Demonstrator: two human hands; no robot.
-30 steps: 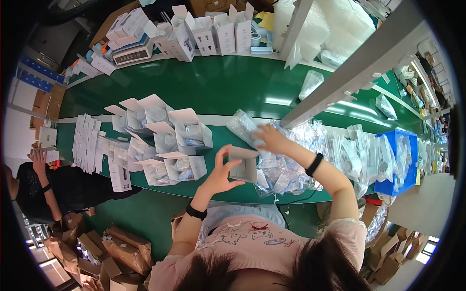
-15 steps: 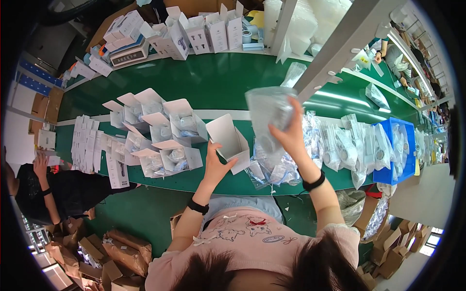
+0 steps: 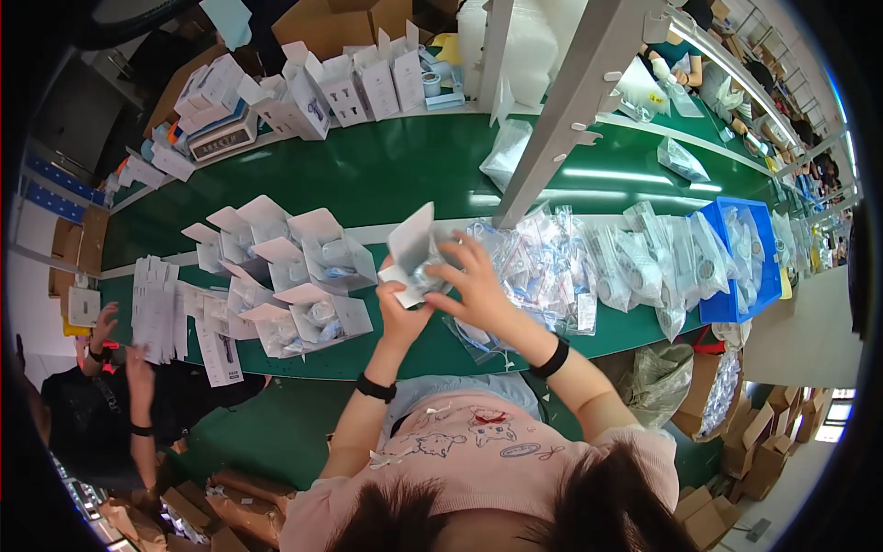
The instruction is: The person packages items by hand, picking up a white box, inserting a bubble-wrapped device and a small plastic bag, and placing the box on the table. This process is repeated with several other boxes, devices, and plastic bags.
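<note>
My left hand [image 3: 402, 320] grips a small white open-topped box [image 3: 410, 241] from below and the side, its flap standing up. A clear plastic bag [image 3: 426, 279] sits partly inside the box mouth. My right hand [image 3: 480, 293] is closed on that bag at the opening, fingers curled over it; its contents are too hidden to name. To the left stand several open white boxes [image 3: 333, 324] with bagged items inside. Just right of my right hand lies a pile of small clear bags [image 3: 544, 267] with white and blue contents.
Larger clear bags [image 3: 635, 267] lie farther right, beside a blue bin [image 3: 718, 310]. White printed cartons [image 3: 156, 308] are stacked at left, near another person's hand [image 3: 140, 382]. A grey metal post [image 3: 552, 129] rises beyond the bags. Upright boxes [image 3: 377, 83] line the far edge.
My right hand has brought the plastic bag down and left into the box. My left hand keeps hold of the box. The other person's hands at left have moved.
</note>
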